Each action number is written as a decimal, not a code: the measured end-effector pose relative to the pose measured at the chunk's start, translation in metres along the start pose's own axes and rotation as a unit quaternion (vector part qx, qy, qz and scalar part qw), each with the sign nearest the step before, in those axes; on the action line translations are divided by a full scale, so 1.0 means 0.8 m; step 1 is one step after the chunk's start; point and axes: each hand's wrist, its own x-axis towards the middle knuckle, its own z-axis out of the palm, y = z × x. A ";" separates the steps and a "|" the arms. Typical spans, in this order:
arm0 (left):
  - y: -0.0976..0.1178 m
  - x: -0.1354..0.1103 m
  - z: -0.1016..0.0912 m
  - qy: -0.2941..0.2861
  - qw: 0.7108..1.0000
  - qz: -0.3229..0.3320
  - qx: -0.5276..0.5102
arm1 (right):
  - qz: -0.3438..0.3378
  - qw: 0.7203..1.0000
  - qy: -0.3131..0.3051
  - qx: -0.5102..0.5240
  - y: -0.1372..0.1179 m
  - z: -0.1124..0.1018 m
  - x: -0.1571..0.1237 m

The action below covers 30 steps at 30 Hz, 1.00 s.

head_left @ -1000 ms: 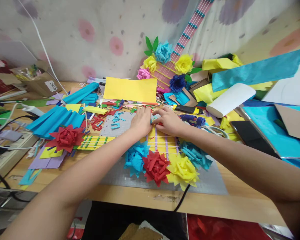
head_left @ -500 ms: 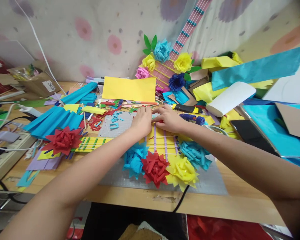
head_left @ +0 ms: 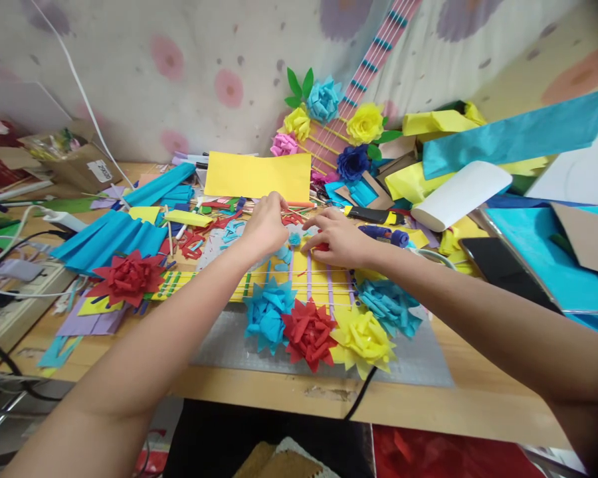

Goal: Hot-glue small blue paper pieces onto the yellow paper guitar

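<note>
A yellow paper guitar (head_left: 323, 282) with purple strips lies flat on a grey mat (head_left: 418, 362). Blue, red and yellow paper flowers (head_left: 309, 328) line its near edge. Its neck (head_left: 189, 282) runs left to a red paper flower (head_left: 127, 275). My right hand (head_left: 339, 240) rests on the guitar's far edge, fingers bent and pinched on a small red paper bit (head_left: 321, 247). My left hand (head_left: 265, 227) hovers just left of it, fingertips curled together over red and blue paper scraps (head_left: 292, 218). What those fingertips hold is hidden.
A yellow sheet (head_left: 259, 176) and a pink paper guitar (head_left: 346, 123) stand against the wall. A blue glue gun (head_left: 385, 234), a yellow-black knife (head_left: 373, 216), a white roll (head_left: 461, 196) and a dark phone (head_left: 498, 265) lie right. Pleated blue paper (head_left: 109, 239) and cables lie left.
My left hand has lifted off the guitar and moved up and left toward the scraps, uncovering small blue paper pieces. My right hand has stayed in place.
</note>
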 end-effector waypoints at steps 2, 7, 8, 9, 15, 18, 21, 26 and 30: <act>-0.001 0.000 -0.004 0.021 1.000 -0.006 -0.012 | -0.003 1.000 -0.011 -0.005 -0.005 -0.001 0.000; -0.005 -0.002 -0.004 0.043 0.998 -0.011 -0.042 | -0.005 0.999 -0.019 -0.026 -0.009 0.002 0.004; -0.008 -0.002 -0.003 0.046 0.998 -0.013 -0.050 | -0.005 0.999 -0.020 -0.027 -0.010 0.003 0.005; -0.011 -0.002 -0.002 0.049 0.997 -0.015 -0.062 | -0.005 0.999 -0.020 -0.027 -0.010 0.003 0.005; -0.033 0.003 0.002 0.134 0.975 0.009 -0.179 | 0.006 0.999 0.014 0.043 0.006 -0.017 0.001; -0.043 0.000 0.003 0.152 0.962 0.005 -0.228 | 0.040 0.990 0.081 0.112 0.022 -0.039 -0.012; -0.054 -0.008 0.006 0.125 0.953 -0.016 -0.275 | 0.139 0.962 0.175 0.156 0.031 -0.061 -0.032; -0.071 -0.019 0.017 0.055 0.934 -0.030 -0.353 | 0.261 0.884 0.334 0.195 0.029 -0.081 -0.069; -0.073 -0.021 0.016 0.037 0.953 -0.025 -0.301 | 0.333 0.818 0.418 0.212 0.038 -0.073 -0.095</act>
